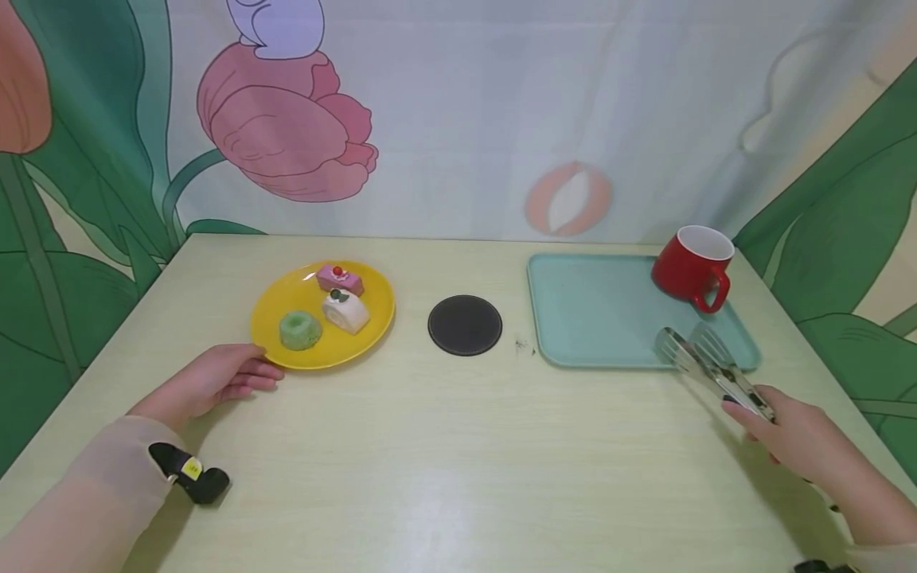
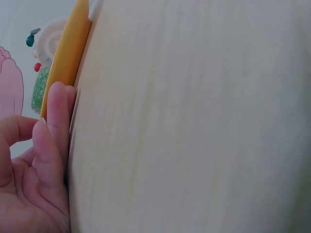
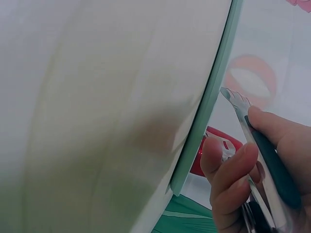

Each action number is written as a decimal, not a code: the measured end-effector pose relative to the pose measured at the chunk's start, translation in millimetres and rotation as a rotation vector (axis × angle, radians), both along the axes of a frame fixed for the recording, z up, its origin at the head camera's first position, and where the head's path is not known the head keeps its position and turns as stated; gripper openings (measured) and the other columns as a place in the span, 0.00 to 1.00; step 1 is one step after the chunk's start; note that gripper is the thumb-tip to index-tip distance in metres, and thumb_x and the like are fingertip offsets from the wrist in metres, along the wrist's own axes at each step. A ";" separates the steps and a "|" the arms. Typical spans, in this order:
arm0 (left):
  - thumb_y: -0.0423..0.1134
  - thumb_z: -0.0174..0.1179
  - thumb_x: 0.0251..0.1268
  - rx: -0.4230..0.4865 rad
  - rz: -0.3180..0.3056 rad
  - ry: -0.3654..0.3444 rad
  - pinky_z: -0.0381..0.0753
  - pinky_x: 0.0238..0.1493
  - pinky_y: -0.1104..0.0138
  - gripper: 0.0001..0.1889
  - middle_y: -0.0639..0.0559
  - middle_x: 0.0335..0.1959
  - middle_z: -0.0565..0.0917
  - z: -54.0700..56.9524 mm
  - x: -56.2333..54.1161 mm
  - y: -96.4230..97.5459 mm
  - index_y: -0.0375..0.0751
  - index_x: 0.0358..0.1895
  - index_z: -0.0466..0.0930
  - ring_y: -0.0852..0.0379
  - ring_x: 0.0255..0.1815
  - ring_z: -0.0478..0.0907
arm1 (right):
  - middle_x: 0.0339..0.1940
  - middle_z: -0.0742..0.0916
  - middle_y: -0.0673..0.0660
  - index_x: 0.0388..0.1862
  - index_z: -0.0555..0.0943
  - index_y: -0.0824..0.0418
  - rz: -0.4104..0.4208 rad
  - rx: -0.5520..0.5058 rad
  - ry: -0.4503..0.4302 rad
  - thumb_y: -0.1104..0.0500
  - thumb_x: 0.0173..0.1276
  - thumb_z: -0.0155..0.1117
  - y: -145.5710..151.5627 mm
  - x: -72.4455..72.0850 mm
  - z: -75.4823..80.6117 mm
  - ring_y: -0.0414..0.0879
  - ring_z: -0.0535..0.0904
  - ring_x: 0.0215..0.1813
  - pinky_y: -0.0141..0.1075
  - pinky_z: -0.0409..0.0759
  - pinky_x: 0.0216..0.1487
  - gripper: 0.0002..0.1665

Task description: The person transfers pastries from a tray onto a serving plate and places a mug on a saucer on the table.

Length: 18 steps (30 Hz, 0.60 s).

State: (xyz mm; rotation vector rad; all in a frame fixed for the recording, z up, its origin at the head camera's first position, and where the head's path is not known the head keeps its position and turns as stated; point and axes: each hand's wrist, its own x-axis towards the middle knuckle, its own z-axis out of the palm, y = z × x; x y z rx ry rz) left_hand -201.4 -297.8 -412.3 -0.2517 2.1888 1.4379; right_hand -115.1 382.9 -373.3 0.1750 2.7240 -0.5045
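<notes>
At the left, my left hand (image 1: 225,374) pinches the near-left rim of a yellow plate (image 1: 290,290), thumb on top and fingers beneath. On the plate sit a green ring-shaped cake (image 1: 299,333), a white cake roll (image 1: 347,313) and a pink cake slice (image 1: 340,279) with a red berry. The left wrist view shows the plate (image 2: 70,53) edge-on, with the thumb and fingertips at its rim. My right hand (image 1: 798,434) grips metal tongs (image 1: 738,390), their ends spread apart and holding nothing, over the tray's near-right part. A teal strip marks the tongs' handle (image 3: 277,170) in the right wrist view.
A light-blue tray (image 1: 595,310) lies at the right, with a red mug (image 1: 680,267) at its back right corner. Between plate and tray is a round black coaster (image 1: 465,325). A printed curtain (image 1: 458,119) hangs behind the table.
</notes>
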 end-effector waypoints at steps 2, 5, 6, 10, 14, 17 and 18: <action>0.51 0.37 0.74 0.001 0.000 0.001 0.78 0.39 0.71 0.27 0.52 0.40 0.84 -0.2 0.1 -0.3 0.30 0.63 0.62 0.58 0.40 0.81 | 0.29 0.84 0.55 0.65 0.47 0.83 -0.003 -0.003 0.007 0.31 0.69 0.36 -0.4 0.4 0.3 0.46 0.73 0.21 0.38 0.66 0.25 0.55; 0.51 0.37 0.74 0.002 0.002 0.001 0.78 0.39 0.72 0.27 0.52 0.40 0.84 0.1 0.3 -0.1 0.31 0.63 0.61 0.58 0.40 0.81 | 0.28 0.83 0.56 0.64 0.49 0.84 -0.013 0.001 0.019 0.32 0.70 0.36 -1.3 1.2 0.7 0.46 0.72 0.20 0.38 0.66 0.24 0.54; 0.51 0.37 0.74 0.002 0.003 0.000 0.78 0.39 0.72 0.28 0.52 0.40 0.84 0.3 0.5 0.0 0.31 0.63 0.61 0.58 0.40 0.81 | 0.28 0.83 0.56 0.63 0.49 0.84 -0.015 0.004 0.022 0.33 0.70 0.36 -1.4 1.2 0.7 0.46 0.72 0.20 0.38 0.66 0.23 0.53; 0.51 0.37 0.74 0.002 0.005 0.001 0.78 0.39 0.72 0.27 0.52 0.40 0.84 1.6 1.4 0.7 0.31 0.63 0.61 0.58 0.40 0.81 | 0.25 0.80 0.54 0.62 0.52 0.82 -0.008 -0.002 0.031 0.34 0.71 0.36 -0.5 2.1 -0.2 0.46 0.71 0.20 0.38 0.65 0.22 0.50; 0.51 0.37 0.74 0.001 0.005 0.003 0.78 0.39 0.72 0.27 0.52 0.40 0.84 2.8 2.3 1.6 0.30 0.63 0.61 0.58 0.40 0.81 | 0.21 0.78 0.52 0.59 0.55 0.79 0.008 -0.024 0.029 0.35 0.71 0.36 1.9 3.5 -1.4 0.46 0.71 0.20 0.39 0.65 0.21 0.45; 0.51 0.37 0.74 0.000 0.005 0.003 0.78 0.39 0.72 0.27 0.52 0.40 0.84 3.3 2.5 2.0 0.30 0.63 0.61 0.58 0.40 0.82 | 0.20 0.78 0.52 0.58 0.55 0.79 0.020 -0.032 0.034 0.37 0.72 0.37 3.7 3.8 -2.4 0.46 0.72 0.21 0.38 0.66 0.22 0.43; 0.51 0.37 0.74 0.000 0.006 0.003 0.78 0.39 0.72 0.27 0.52 0.40 0.84 3.4 2.4 2.0 0.30 0.63 0.61 0.58 0.40 0.82 | 0.20 0.78 0.52 0.58 0.55 0.79 0.024 -0.034 0.036 0.38 0.73 0.38 4.4 3.6 -2.6 0.45 0.72 0.22 0.38 0.66 0.23 0.43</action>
